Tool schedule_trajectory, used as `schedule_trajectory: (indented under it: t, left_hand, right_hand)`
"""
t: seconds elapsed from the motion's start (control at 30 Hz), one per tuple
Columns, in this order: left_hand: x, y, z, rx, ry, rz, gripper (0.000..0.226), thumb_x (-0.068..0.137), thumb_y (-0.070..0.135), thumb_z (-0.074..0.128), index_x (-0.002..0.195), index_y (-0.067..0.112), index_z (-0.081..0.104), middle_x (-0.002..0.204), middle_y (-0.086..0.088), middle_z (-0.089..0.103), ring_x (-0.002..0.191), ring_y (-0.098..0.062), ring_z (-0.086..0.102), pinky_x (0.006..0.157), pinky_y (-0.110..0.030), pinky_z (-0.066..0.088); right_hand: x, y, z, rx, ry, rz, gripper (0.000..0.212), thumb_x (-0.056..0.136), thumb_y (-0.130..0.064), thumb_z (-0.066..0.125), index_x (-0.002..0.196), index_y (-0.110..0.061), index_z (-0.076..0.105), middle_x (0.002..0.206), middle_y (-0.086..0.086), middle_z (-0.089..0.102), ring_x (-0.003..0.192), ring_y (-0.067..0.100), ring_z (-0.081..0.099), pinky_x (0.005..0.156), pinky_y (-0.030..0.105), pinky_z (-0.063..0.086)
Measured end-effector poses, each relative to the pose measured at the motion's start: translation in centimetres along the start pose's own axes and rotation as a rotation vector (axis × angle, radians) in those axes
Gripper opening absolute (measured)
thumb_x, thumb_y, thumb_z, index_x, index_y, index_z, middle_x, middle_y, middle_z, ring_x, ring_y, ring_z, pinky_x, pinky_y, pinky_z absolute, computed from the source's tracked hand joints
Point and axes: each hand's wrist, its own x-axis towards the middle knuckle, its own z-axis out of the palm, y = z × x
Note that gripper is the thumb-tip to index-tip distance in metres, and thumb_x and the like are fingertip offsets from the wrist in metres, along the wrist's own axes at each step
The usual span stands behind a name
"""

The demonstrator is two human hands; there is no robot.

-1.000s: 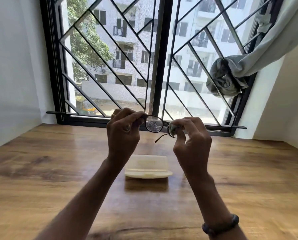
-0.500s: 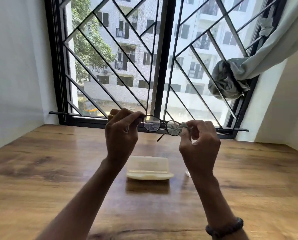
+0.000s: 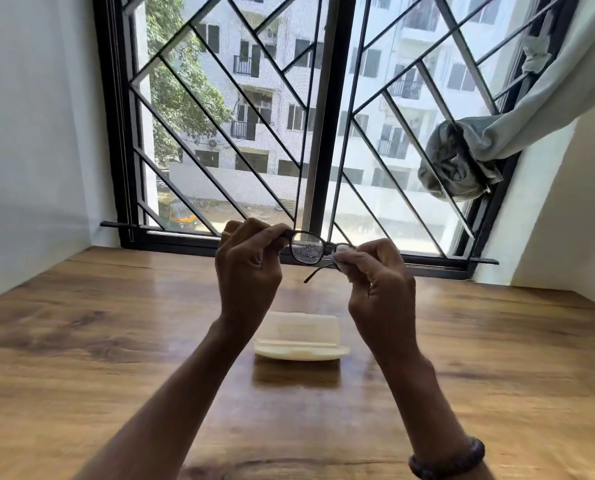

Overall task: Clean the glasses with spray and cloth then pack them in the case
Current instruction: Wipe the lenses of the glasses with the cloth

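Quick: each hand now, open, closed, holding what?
Left hand: fingers pinch the dark-framed glasses at one end.
Right hand: fingers pinch a pale cloth over the other lens.

Brown wooden table (image 3: 116, 341) with one pale case (image 3: 301, 337) lying on it.

The tabletop is glossy, with dark streaks in the grain, and spreads out on all sides below the grip, where the left hand (image 3: 247, 268) and the right hand (image 3: 379, 285) hold the glasses (image 3: 306, 249) up, clear of the wood. The cream plastic case lies below that grip, showing between the two wrists. Its blurred reflection sits on the wood on the person's side of it. Its wide flat lip faces the person, but it is unclear if the case is open or closed. Beyond the grip, the tabletop ends at the window frame (image 3: 323, 252).
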Motion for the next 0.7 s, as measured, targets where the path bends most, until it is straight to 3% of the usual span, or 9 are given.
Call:
schedule_trajectory:
  t: [0.07,0.17,0.33,0.5,0.63,0.7]
  left_hand:
    - [0.1,-0.3,-0.2,0.007,0.010,-0.022,0.012,0.088,0.003,0.075,0.095,0.010,0.082,0.083,0.000,0.072,0.082,-0.016,0.057,0.076,-0.036,0.049]
    - [0.4,-0.3,-0.3,0.011,0.007,-0.029,0.012,0.088,0.003,0.075,0.094,0.009,0.082,0.083,0.000,0.072,0.081,-0.016,0.058,0.080,-0.022,0.044]
    - [0.2,0.2,0.0,-0.038,-0.047,-0.007,0.010,0.089,0.004,0.074,0.094,0.006,0.082,0.082,-0.003,0.072,0.080,-0.021,0.058,0.078,-0.019,0.042]
    - [-0.1,0.6,0.3,-0.049,-0.056,0.001,0.011,0.089,0.003,0.074,0.095,0.007,0.082,0.083,-0.002,0.072,0.082,-0.020,0.057,0.078,-0.025,0.045]
    - [-0.1,0.5,0.1,-0.023,-0.035,-0.001,0.014,0.087,0.001,0.075,0.095,0.009,0.082,0.083,0.000,0.072,0.082,-0.018,0.057,0.077,-0.026,0.046]
    - [-0.1,0.4,0.0,-0.012,-0.030,-0.007,0.014,0.087,0.001,0.075,0.094,0.010,0.082,0.083,0.000,0.072,0.082,-0.018,0.057,0.076,-0.027,0.046]
  right_hand:
    - [0.0,0.2,0.1,-0.029,-0.031,0.028,0.017,0.089,0.000,0.072,0.099,-0.012,0.079,0.092,0.002,0.062,0.086,0.010,0.064,0.075,0.024,0.055]
    - [0.0,0.7,0.1,-0.119,-0.022,0.087,0.017,0.085,-0.001,0.075,0.094,-0.015,0.079,0.088,0.001,0.063,0.078,0.015,0.062,0.068,0.033,0.054]
    - [0.0,1.1,-0.2,-0.180,0.052,0.147,0.015,0.083,-0.001,0.078,0.090,-0.014,0.078,0.088,0.002,0.063,0.075,0.011,0.058,0.069,0.016,0.043]
    - [0.1,0.8,-0.3,-0.160,0.070,0.059,0.012,0.085,0.001,0.076,0.090,-0.009,0.078,0.092,0.003,0.064,0.081,0.016,0.064,0.074,0.015,0.048]
    - [-0.1,0.6,0.0,-0.126,0.014,-0.017,0.016,0.084,0.007,0.072,0.089,-0.008,0.077,0.093,0.002,0.063,0.086,0.022,0.067,0.069,0.037,0.059]
    - [-0.2,0.8,0.1,-0.116,-0.029,-0.022,0.019,0.083,0.009,0.072,0.087,-0.008,0.077,0.092,0.000,0.062,0.086,0.022,0.065,0.065,0.040,0.058]
